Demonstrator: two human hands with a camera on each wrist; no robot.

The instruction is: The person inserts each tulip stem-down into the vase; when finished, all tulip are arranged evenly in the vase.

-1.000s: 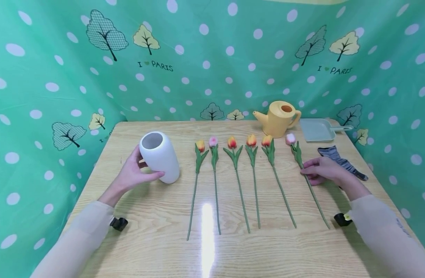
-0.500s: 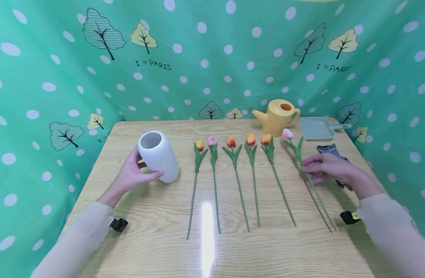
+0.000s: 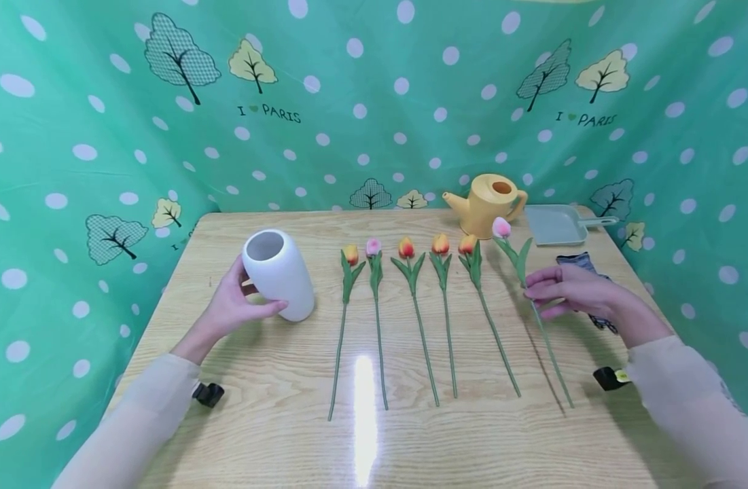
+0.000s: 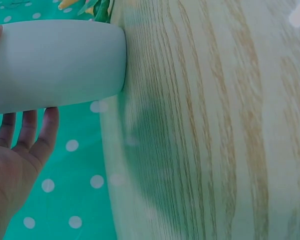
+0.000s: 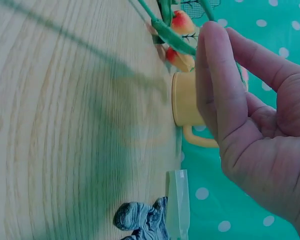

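In the head view, my left hand (image 3: 229,305) grips a white vase (image 3: 294,278) at the table's left side, thumb on the near side. Its base is near or on the wood, its mouth tipped slightly towards me. The left wrist view shows the vase wall (image 4: 65,65) between thumb and fingers (image 4: 45,135). My right hand (image 3: 572,292) pinches the stem of a pink tulip (image 3: 501,227) below its leaves, held above the table with its shadow beside it. In the right wrist view, the fingers (image 5: 225,75) partly hide that stem.
Several tulips lie in a row mid-table, among them a yellow-red one (image 3: 351,255) and a pink one (image 3: 374,247). A yellow watering can (image 3: 484,214) and a grey-green dustpan (image 3: 554,225) stand behind. A dark patterned, cloth-like thing (image 3: 574,262) lies by my right hand.
My right hand has lifted the pink tulip off the table, first slightly right, then a little left. My left hand and the vase have stayed in place.
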